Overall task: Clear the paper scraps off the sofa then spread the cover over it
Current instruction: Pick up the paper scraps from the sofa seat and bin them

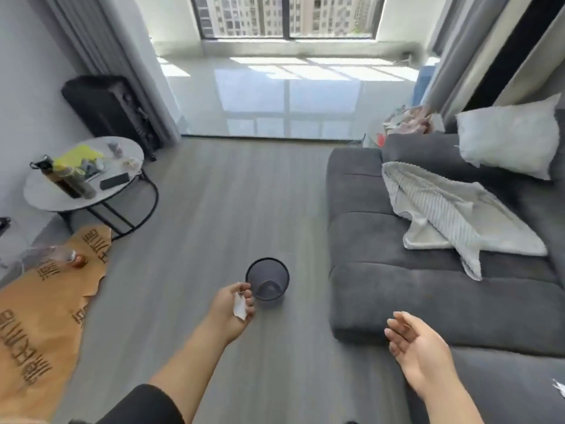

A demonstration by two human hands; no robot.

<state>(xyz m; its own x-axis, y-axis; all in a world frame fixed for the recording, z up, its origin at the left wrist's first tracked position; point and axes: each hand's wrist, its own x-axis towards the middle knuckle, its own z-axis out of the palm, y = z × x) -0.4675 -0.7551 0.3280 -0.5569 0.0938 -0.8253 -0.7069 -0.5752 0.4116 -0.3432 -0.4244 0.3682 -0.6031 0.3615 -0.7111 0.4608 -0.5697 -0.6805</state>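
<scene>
Grey wood-look floor (214, 209) runs open from the near edge up to the balcony threshold. It is bounded on the right by the front edge of a dark grey sofa (382, 301) and on the left by a sheet of brown printed paper (39, 316) and a round side table (46, 191).

A black mesh wastebasket (266, 259) stands upright on this open strip, apart from the sofa front. A pale curved shape shows low inside it, too blurred to identify.

The left hand (227, 312) is just beside the basket's near rim, its fingers curled around a white paper scrap (240, 308). The right hand (415, 347) hangs over the sofa's near corner with palm up and fingers loosely spread, holding nothing.

Another scrap (559, 387) lies on the seat at the far right edge of view. The cover (452, 215), pale and ribbed, lies crumpled across the middle seat cushions, one corner trailing toward the front. A white pillow (507, 136) leans against the backrest beyond it.

On the table sit a bottle (65, 179) and a black phone (114, 181) among small clutter, and a black suitcase (110, 108) stands by the curtain.
</scene>
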